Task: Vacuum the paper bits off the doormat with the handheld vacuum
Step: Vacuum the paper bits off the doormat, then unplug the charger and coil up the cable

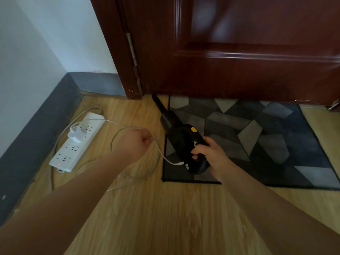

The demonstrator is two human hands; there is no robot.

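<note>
Handheld vacuum in right hand, label seemingly unreadable.

The doormat lies flat and open to the right of the vacuum, reachable from the near side and the right. The closed door walls off its far edge. To the left, loops of white cable lie across the wooden floor, with a power strip beside the baseboard. The near floor is bare.
</note>
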